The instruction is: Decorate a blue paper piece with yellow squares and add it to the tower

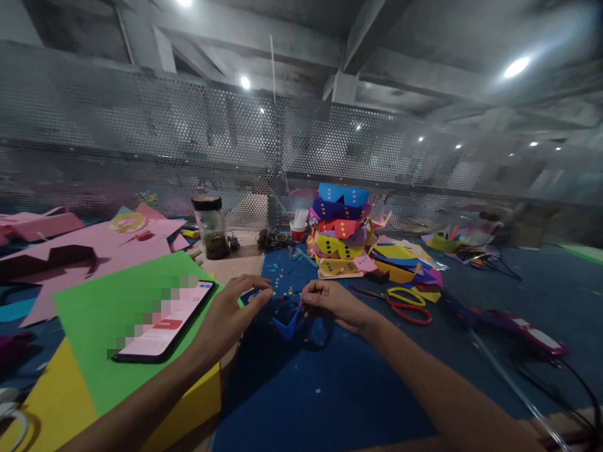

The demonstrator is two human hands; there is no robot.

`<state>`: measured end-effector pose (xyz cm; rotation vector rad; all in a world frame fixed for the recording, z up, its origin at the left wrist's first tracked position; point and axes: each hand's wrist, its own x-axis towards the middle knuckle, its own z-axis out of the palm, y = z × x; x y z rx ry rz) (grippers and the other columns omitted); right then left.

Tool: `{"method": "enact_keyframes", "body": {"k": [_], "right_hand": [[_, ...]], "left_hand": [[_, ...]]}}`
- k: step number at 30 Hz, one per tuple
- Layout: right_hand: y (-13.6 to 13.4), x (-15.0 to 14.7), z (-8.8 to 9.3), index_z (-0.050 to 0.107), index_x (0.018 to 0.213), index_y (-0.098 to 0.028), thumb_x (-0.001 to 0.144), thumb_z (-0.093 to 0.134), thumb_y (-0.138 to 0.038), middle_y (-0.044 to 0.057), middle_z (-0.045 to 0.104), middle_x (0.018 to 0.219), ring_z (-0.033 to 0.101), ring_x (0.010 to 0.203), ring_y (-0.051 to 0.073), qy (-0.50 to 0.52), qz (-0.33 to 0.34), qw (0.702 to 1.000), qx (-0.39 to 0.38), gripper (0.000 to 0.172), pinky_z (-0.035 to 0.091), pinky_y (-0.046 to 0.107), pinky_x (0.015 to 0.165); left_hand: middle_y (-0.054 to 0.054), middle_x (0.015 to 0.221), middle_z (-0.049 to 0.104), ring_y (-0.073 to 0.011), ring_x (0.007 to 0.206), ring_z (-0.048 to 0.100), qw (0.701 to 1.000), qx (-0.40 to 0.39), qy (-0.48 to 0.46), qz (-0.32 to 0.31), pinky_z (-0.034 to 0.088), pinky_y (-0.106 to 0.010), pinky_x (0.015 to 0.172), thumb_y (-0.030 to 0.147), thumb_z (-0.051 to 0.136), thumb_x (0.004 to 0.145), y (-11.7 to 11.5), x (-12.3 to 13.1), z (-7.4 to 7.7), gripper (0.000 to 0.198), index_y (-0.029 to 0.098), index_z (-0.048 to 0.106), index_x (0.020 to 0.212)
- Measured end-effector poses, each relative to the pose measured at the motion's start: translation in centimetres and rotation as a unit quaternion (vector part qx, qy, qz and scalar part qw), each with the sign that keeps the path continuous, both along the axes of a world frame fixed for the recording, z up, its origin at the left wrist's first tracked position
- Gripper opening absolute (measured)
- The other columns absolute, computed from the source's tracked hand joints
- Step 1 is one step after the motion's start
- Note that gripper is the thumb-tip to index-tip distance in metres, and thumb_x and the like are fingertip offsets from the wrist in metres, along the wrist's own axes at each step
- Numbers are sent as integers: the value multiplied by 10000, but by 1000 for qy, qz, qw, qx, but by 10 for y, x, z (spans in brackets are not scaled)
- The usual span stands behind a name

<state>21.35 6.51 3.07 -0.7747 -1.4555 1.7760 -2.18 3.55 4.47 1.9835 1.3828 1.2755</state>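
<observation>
A small folded blue paper piece point(285, 326) sits on the dark blue tabletop between my hands, its middle dipping to a point. My right hand point(333, 302) pinches at its right end, thumb against forefinger. Left of the piece is my left hand point(241, 302), thumb and forefinger apart, with nothing visible between them. Tiny coloured paper bits point(277, 284) lie scattered just beyond the fingers. Under the left palm shows the edge of a dark item with yellow on it, mostly hidden.
Paper masks point(342, 229) are stacked behind my hands. Scissors point(400, 302) with red and yellow handles and a purple glue gun point(522, 329) lie right. Left are a phone point(164, 326) on green paper point(89, 314), pink sheets point(117, 248) and a lidded jar point(211, 229).
</observation>
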Motion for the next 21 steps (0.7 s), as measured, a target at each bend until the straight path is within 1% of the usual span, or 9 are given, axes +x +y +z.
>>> {"method": "enact_keyframes", "body": {"k": [4,6,8,10,13,18,21], "right_hand": [[-1,-3,0,614,867,-142,743,768,-372,10,669,756,636,657,105,11,-9,1000,11,303,490,217,639],[-2,-4,-1,615,871,-140,750,762,-372,8,667,752,634,661,105,12,-12,1000,21,300,490,219,644],[-3,-7,-2,613,876,-140,755,757,-373,12,673,754,633,668,110,19,-10,999,29,300,495,228,650],[-5,-9,-2,609,874,-143,755,757,-368,11,675,745,632,664,113,29,-12,999,33,295,500,233,644],[-7,-11,-2,606,870,-144,755,757,-361,10,677,729,636,647,115,32,-16,999,36,288,500,229,621],[-9,-12,0,598,864,-140,742,767,-360,26,694,734,651,636,119,33,-29,998,39,303,502,226,606],[-9,-12,0,594,874,-141,733,771,-372,37,704,759,663,634,133,38,-32,998,38,324,517,254,620]], "left_hand": [[-41,982,682,-251,1018,571,999,18,39,-28,417,-353,911,415,618,824,-19,17,10,179,263,693,882],[-44,978,675,-254,1017,557,996,34,77,-41,419,-376,907,404,624,821,-26,24,13,185,258,686,917],[-43,975,677,-254,1007,551,990,58,119,-41,415,-393,899,386,636,813,-30,29,15,190,252,675,942],[-33,942,688,-248,978,557,985,75,153,-33,410,-397,882,352,639,810,-32,34,16,160,250,670,929],[-16,878,698,-239,922,574,981,72,181,-14,408,-387,836,298,605,827,-32,39,14,97,252,668,886],[-7,832,695,-228,844,588,980,59,188,11,394,-384,807,262,572,838,-30,44,12,103,247,664,883],[-6,826,694,-225,824,592,981,62,184,22,388,-384,805,253,566,838,-29,44,11,98,245,659,866]]}}
